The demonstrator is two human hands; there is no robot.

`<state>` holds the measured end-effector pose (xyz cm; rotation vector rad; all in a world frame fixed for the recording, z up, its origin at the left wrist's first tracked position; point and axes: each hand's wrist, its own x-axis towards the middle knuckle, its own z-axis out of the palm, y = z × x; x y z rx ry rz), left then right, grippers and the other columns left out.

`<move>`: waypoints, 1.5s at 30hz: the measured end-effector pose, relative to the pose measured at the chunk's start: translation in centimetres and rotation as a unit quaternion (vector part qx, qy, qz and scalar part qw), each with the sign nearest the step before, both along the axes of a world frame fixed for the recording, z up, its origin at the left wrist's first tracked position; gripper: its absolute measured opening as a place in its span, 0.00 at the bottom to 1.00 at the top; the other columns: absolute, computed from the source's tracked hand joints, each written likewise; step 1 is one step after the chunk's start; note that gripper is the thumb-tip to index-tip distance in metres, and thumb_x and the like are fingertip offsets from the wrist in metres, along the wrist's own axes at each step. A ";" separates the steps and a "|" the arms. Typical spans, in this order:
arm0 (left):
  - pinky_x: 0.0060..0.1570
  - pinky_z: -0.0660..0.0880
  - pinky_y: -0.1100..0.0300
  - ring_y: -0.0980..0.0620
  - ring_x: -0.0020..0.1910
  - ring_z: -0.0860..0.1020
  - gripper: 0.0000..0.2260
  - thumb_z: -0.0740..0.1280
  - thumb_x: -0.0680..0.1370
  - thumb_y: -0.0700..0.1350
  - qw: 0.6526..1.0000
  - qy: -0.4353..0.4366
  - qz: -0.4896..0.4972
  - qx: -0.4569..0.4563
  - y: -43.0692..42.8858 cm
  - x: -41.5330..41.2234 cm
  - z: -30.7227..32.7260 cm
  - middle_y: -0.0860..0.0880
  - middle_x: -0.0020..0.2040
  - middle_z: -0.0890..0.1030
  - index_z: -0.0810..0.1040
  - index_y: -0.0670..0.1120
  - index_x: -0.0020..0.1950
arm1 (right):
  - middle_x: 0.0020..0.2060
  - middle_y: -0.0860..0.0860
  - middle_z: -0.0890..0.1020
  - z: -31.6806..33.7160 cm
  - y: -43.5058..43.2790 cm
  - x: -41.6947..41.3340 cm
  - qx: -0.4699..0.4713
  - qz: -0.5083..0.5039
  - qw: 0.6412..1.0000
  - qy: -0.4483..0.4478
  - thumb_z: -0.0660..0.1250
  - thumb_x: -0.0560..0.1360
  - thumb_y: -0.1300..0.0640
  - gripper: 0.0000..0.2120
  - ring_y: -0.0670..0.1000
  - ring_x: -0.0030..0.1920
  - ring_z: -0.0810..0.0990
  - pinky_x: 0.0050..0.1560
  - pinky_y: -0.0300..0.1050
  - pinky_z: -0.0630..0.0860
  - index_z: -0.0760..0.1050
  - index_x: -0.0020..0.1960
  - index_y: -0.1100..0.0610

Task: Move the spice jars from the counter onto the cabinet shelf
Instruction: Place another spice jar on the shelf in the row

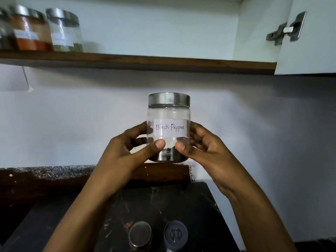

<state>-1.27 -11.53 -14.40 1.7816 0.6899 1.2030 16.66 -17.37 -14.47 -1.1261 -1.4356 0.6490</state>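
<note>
Head view looks up from the dark counter (pixel 163 206) toward an open cabinet, and every place below is given relative to the black pepper jar (pixel 168 128), which is held upright in the air at the centre, above the counter and below the cabinet shelf (pixel 138 60). Far up and to the left of that jar, three jars stand in a row on the shelf: a dark one cut off by the frame edge (pixel 4 33), a jar of red-orange spice (pixel 30 31) and a jar with green contents (pixel 64 30), each touching or nearly touching its neighbour. On the jar's left side the left hand (pixel 127 148) grasps it, thumb pressed to the front glass low down and fingers wrapped behind. Its white label reads "Black Pepper", its lid is metal, and a small layer of dark peppercorns sits at the bottom. On its right side the right hand (pixel 205 144) clasps it in the same manner. Below the jar, on the counter, stand a steel-lidded container (pixel 140 233) and, just to the right, a dark-capped container (pixel 175 233). Far up and right hangs the cabinet door's hinge (pixel 287 30).
</note>
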 end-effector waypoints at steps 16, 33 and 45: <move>0.65 0.71 0.51 0.53 0.59 0.80 0.31 0.74 0.68 0.49 0.980 0.002 0.089 0.178 9.0 -6.8 18.1 0.48 0.63 0.79 0.71 0.43 0.70 | 0.56 0.51 0.80 19.3 10.7 -6.5 0.129 0.028 0.987 -0.088 0.76 0.66 0.57 0.28 0.51 0.54 0.82 0.62 0.52 0.76 0.72 0.64 0.54; 0.58 0.76 0.46 0.43 0.55 0.79 0.16 0.70 0.76 0.46 0.962 0.178 0.192 0.077 22.6 -8.5 22.3 0.42 0.55 0.81 0.77 0.41 0.61 | 0.63 0.56 0.76 23.6 25.1 -11.6 -0.061 -0.020 0.992 -0.105 0.70 0.71 0.68 0.26 0.56 0.65 0.73 0.58 0.48 0.71 0.66 0.66 0.59; 0.41 0.69 0.59 0.49 0.41 0.74 0.14 0.69 0.76 0.48 0.923 0.236 0.289 0.099 26.2 -7.7 22.5 0.43 0.46 0.77 0.75 0.39 0.54 | 0.65 0.59 0.74 23.1 28.2 -13.2 -0.056 -0.084 0.985 -0.140 0.68 0.74 0.65 0.25 0.57 0.66 0.72 0.56 0.46 0.70 0.65 0.69 0.63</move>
